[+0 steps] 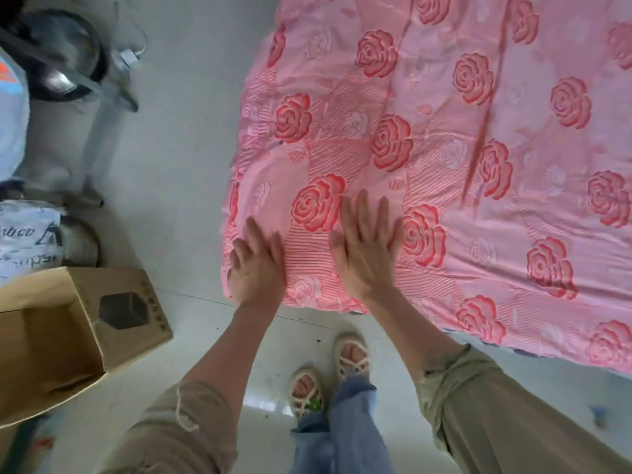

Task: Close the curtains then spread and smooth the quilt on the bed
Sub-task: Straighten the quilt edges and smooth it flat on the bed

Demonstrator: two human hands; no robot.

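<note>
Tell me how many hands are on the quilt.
2. The left hand lies flat at the pink quilt's near corner; the right hand lies flat just to its right, further in. None seems hidden.

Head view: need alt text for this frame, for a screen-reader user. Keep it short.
Seen from above, the left hand and right hand press flat, fingers spread, on the near corner of a pink rose-patterned quilt. An open cardboard box lies on the pale floor to the left, and the person's sandalled feet show below.

Pink quilt (444,131), red rose pattern
</note>
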